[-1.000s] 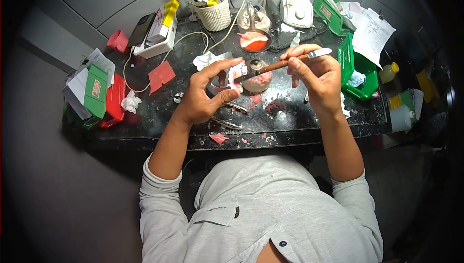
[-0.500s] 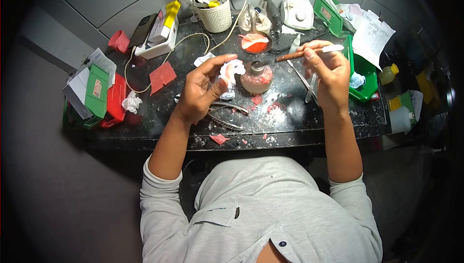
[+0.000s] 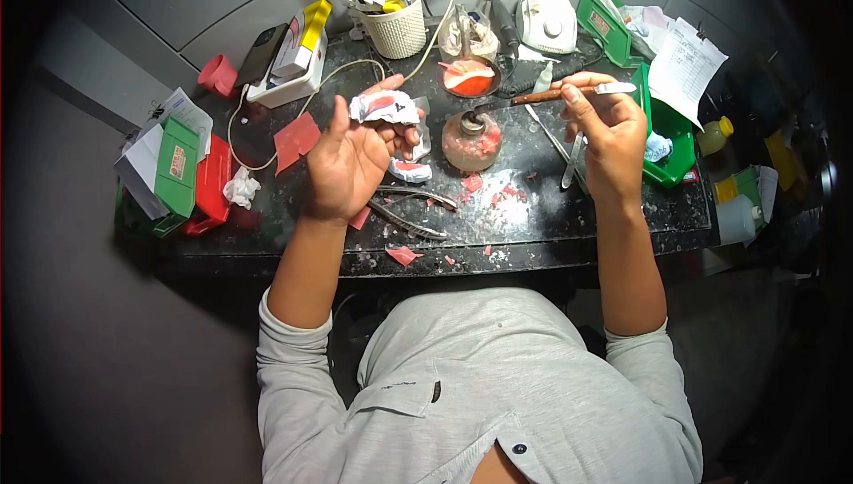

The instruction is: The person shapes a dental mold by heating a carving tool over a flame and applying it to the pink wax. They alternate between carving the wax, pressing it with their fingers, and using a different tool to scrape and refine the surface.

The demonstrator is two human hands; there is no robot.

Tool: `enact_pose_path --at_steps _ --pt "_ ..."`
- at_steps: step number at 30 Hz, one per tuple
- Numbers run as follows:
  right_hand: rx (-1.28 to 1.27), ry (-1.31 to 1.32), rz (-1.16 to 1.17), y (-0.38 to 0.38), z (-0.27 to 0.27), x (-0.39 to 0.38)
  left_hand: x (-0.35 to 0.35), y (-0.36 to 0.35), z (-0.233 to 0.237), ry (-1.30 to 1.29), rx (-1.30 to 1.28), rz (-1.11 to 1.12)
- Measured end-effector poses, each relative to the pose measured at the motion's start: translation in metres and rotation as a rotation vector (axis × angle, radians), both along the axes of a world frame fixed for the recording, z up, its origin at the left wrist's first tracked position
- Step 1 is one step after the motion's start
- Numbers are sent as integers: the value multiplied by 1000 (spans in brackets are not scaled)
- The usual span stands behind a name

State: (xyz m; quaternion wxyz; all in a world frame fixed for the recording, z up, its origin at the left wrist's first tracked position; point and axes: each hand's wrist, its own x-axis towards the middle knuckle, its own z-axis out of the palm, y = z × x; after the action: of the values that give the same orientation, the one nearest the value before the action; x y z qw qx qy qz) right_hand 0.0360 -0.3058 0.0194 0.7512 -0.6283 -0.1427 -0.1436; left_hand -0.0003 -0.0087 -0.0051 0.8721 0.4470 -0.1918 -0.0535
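In my left hand (image 3: 348, 160), palm up, lies a white plaster dental cast (image 3: 391, 109) with pink wax on it, held along the fingers. My right hand (image 3: 609, 128) grips a wax knife (image 3: 538, 96) by its brown handle in a pinch. The knife's dark blade points left, its tip at the metal wick holder of a glass spirit burner (image 3: 471, 142); no flame can be made out. Just right of my left hand, a second white cast with pink wax (image 3: 410, 170) rests on the bench. Below it lies a metal plier-like tool (image 3: 409, 217).
Pink wax sheets (image 3: 298, 142) and scraps (image 3: 404, 256) lie on the black bench (image 3: 311, 244). Behind the burner stands a dish of red wax (image 3: 468, 84). Metal instruments (image 3: 555, 139) lie near my right hand. Green boxes (image 3: 671, 151), a woven cup (image 3: 397, 31) and a white control unit (image 3: 546, 24) stand around.
My left hand has turned palm up, shifting the cast left so its wax side shows. The knife has moved slightly left, its blade now at the burner's top.
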Motion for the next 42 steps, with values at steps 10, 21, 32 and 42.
enact_pose_path --at_steps 10,21,32,42 --pt "69 -17 126 -4 -3 2 -6 -11 0 -282 584 274" --pt "150 -37 428 6 -4 -4 -5 -9 -6 -401 810 363" --pt "118 -13 399 13 -4 -8 -8 -8 1 -361 848 246" --pt "109 -43 409 10 -5 -5 -6 -9 -4 -409 837 343"
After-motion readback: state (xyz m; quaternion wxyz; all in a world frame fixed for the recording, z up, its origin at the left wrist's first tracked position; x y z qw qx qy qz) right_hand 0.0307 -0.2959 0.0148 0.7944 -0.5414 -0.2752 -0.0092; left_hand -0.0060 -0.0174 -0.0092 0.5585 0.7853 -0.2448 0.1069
